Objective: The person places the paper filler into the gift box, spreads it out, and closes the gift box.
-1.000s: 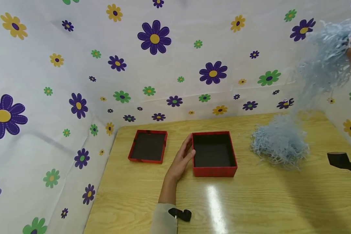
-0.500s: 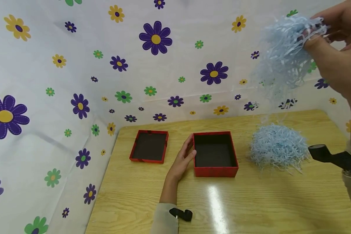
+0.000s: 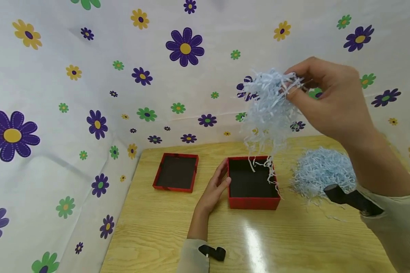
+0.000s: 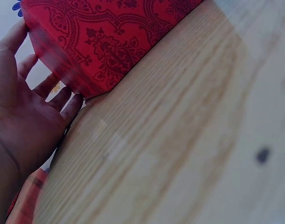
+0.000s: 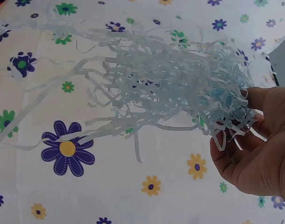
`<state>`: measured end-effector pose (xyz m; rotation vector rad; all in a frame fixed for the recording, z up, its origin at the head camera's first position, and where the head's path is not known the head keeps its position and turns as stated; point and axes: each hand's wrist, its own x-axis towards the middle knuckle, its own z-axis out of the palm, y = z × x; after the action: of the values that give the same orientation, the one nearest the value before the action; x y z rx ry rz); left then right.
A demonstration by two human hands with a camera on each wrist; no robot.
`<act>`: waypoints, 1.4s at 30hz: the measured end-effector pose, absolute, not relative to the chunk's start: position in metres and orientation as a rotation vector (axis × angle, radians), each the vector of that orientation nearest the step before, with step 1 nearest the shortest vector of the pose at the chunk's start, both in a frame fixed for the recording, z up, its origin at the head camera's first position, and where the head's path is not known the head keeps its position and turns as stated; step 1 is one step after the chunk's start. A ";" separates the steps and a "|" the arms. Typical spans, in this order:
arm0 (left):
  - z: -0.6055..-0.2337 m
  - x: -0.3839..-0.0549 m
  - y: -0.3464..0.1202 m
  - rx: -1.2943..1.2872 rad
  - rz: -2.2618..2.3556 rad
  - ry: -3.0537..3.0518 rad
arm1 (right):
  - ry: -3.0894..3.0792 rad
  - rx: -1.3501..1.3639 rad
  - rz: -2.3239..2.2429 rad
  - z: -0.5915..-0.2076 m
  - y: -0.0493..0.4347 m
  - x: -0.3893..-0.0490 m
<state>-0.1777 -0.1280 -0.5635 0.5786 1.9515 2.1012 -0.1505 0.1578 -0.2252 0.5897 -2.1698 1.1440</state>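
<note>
In the head view my right hand (image 3: 331,98) pinches a clump of pale blue shredded paper (image 3: 271,102) above the red box. Loose strands dangle down over the box's opening. The box (image 3: 254,203) is open-topped with a black inside, and its patterned red side (image 4: 105,46) fills the top of the left wrist view. My left hand (image 3: 213,189) rests against the box's left wall, its fingers fairly straight with the fingertips touching it. The right wrist view shows the held shredded paper (image 5: 180,84) spreading out from the fingertips of the right hand (image 5: 254,144).
A shallow red lid (image 3: 176,172) with a dark inside lies left of the box. To the right sits a pile of pale blue shredded paper (image 3: 321,170), with a few stray strands near it. A flower-print cloth (image 3: 205,76) hangs behind the wooden table (image 3: 150,227).
My right hand has come in from the far upper right, moving left and down with the clump of shredded paper until it hangs over the box. The left hand stays against the box.
</note>
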 end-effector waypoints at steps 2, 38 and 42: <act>-0.564 -0.177 -0.128 0.590 2.103 1.952 | -2.196 0.607 1.154 -0.235 0.153 -0.152; -0.565 -0.180 -0.128 0.575 2.095 1.967 | -2.807 0.812 0.914 -0.455 0.118 -0.197; -0.565 -0.180 -0.127 0.579 2.094 1.961 | -2.850 0.817 0.822 -0.461 0.106 -0.198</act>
<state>-0.1799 -0.1272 -0.5655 0.5790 1.9610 2.0944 -0.1982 0.1065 -0.4610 0.8170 -2.8503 0.8215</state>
